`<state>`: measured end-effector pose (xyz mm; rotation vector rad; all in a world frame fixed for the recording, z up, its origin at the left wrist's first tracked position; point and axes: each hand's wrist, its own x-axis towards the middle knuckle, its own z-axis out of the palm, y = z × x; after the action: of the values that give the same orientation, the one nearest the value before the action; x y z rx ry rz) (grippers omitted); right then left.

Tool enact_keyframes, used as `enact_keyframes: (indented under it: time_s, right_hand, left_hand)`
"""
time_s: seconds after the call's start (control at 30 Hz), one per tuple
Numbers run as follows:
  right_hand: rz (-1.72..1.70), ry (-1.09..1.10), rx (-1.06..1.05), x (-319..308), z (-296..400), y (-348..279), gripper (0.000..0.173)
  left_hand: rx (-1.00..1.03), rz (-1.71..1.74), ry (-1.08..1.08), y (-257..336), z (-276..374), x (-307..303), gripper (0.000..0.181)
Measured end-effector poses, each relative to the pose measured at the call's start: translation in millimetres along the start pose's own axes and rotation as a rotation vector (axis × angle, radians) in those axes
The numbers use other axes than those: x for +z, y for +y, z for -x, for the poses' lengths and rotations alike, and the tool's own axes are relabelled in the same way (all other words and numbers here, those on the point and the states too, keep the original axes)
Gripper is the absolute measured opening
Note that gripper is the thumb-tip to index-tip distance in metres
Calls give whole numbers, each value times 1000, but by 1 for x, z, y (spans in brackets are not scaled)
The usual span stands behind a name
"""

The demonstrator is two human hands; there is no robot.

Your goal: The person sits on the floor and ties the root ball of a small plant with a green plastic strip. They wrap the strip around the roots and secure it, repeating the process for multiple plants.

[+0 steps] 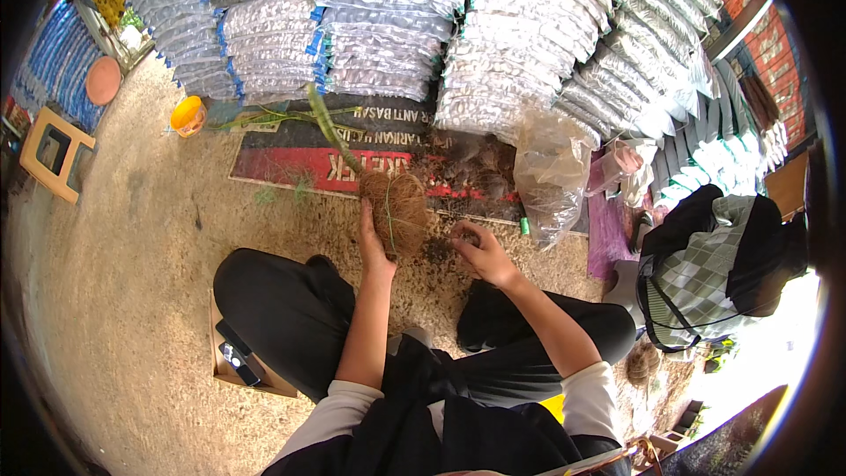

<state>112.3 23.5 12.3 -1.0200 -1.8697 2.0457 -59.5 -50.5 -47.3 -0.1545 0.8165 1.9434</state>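
A ball of brown coconut fibre (403, 211) with green string around it rests in my left hand (375, 235), which grips it from the left and below. From the ball's upper left rises a long green plant stem (324, 119). To the right of the ball, my right hand (486, 254) has its fingers curled together; a thin strand seems to run between it and the ball, and whether the fingers pinch it is hard to tell. Dark loose soil (439, 250) lies on the floor between and beyond the hands. A small green spool (525, 226) stands beyond my right hand.
Stacked filled plastic sacks (390, 33) line the far side. Before them lies a printed sheet (291, 162) with loose fibre and a clear plastic bag (552, 175). A yellow tub (188, 116) and stool (56, 153) are left. An open cardboard box (281, 385) is beside my left knee; another person sits right.
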Motion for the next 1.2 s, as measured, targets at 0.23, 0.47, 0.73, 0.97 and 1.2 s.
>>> enact_keyframes:
  time_s: [0.23, 0.47, 0.73, 0.97, 1.2]
  right_hand:
    - [-135, 58, -9, -4, 16, -17, 8]
    - [-22, 144, -48, -16, 18, -9, 9]
    - [67, 134, -18, -1, -12, 40, 17]
    - [-169, 151, 63, 13, -17, 24, 40]
    - [66, 166, 119, 2, -9, 31, 38]
  left_hand:
    - [68, 34, -39, -7, -9, -9, 56]
    - [7, -23, 25, -5, -3, -4, 57]
    - [-99, 57, -77, -5, 16, 11, 58]
    - [-160, -115, -109, -10, 39, 19, 68]
    - [-173, -155, -42, -8, 27, 4, 71]
